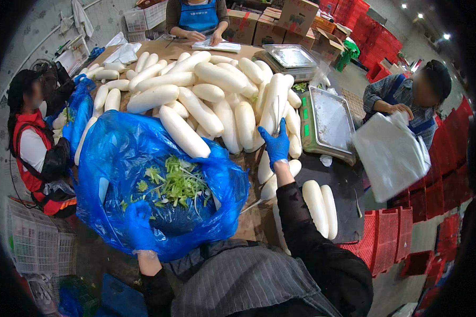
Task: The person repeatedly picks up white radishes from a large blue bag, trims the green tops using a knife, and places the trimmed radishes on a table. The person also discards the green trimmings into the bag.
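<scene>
My left hand, in a blue glove, is over the near left part of an open blue plastic bag. Its fingers are partly curled, and I cannot tell whether they pinch anything. Cut green leaf trimmings lie in the bag. My right hand, also gloved in blue, is at the right side of a heap of white radishes. A thin metal tool, perhaps a knife, sticks out between its thumb and forefinger across a long radish. One radish rests over the bag's far rim.
Two radishes lie at the table's right, below a scale with a metal tray. A second scale stands farther back. Co-workers are left, right and opposite; the right one holds a clear plastic bag. Red crates stand right.
</scene>
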`<control>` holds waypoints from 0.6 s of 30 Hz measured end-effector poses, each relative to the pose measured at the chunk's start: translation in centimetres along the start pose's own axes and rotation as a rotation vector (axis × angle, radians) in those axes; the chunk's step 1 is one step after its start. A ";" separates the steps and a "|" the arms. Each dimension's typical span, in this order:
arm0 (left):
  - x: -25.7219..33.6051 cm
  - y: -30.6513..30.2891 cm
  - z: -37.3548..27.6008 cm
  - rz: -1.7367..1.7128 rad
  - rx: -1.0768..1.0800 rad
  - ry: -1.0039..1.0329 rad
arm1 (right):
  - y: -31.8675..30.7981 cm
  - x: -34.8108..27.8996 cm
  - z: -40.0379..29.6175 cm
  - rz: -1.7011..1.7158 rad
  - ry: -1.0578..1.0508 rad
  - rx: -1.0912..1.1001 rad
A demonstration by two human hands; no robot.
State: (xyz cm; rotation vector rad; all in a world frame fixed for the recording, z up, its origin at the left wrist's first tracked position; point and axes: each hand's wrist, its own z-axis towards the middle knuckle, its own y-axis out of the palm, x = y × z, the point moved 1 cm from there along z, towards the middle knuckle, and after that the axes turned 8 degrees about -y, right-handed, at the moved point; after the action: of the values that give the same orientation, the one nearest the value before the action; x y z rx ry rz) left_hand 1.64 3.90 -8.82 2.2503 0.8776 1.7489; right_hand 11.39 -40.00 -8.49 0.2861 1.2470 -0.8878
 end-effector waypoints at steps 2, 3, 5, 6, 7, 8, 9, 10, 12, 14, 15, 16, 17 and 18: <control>-0.5 1.3 0.2 -0.026 -0.026 -0.035 | -0.7 0.3 0.7 -0.109 0.033 -0.053; -0.8 1.9 0.1 -0.027 -0.039 -0.035 | -0.9 0.4 1.1 -0.075 0.071 -0.090; -1.4 2.9 -0.3 -0.028 -0.058 -0.044 | -0.9 -0.5 1.0 -0.007 0.059 -0.080; -1.4 4.0 -0.3 -0.001 -0.057 -0.081 | -1.0 -0.9 1.2 -0.040 0.046 -0.087; -1.6 4.7 0.1 0.097 -0.093 -0.096 | -1.5 -0.9 1.6 -0.074 0.037 -0.093; -1.8 5.2 0.6 0.202 -0.115 -0.108 | -1.9 -0.2 2.0 -0.012 0.012 -0.057; -2.0 6.1 0.8 0.261 -0.151 -0.116 | -2.0 0.6 2.0 0.052 -0.014 -0.027; -1.9 7.1 1.0 0.317 -0.171 -0.119 | -1.9 -1.3 1.3 0.083 -0.038 -0.003; -2.2 8.4 1.8 0.241 -0.236 -0.182 | -1.8 -5.5 -1.0 0.184 -0.084 -0.036; -3.0 9.5 3.3 0.275 -0.248 -0.264 | -1.2 -7.5 -4.0 0.297 -0.100 -0.185; -4.0 9.1 5.2 0.378 -0.268 -0.286 | -0.4 -8.3 -5.8 0.347 -0.092 -0.289; -5.0 8.6 6.9 0.446 -0.324 -0.247 | 1.1 -9.4 -8.2 0.533 -0.025 -0.410; -4.9 9.0 8.0 0.551 -0.319 -0.317 | 1.9 -7.0 -9.7 0.337 -0.254 -0.564; -5.3 7.9 10.2 0.606 -0.323 -0.291 | 1.7 -12.0 -11.7 0.276 -0.017 -0.716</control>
State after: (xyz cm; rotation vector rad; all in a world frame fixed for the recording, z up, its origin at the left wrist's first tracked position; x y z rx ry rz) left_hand 13.08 -3.10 -12.71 2.5946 -0.1613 1.5339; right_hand 3.89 -26.36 -2.02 -0.1231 1.3870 -0.1734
